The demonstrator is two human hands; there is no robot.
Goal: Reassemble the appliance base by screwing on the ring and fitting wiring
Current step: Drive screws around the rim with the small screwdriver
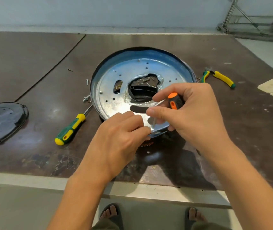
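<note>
Your right hand is wrapped around the orange-and-black screwdriver. Its handle is tilted up and away from you, and the thin shaft points down at the near edge of the round metal base. The base sits in the middle of the brown table, shiny underside up, with a ragged hole in the centre showing black plastic inside.

Your left hand has its fingers curled in at that same near rim, just beside the shaft. I honestly can't tell if it's pinching a screw or just steadying the rim.

A green-and-yellow screwdriver lies left of the base, tip toward it, with a bolt beside the rim and a black cover further left. The pliers lie on the right.
</note>
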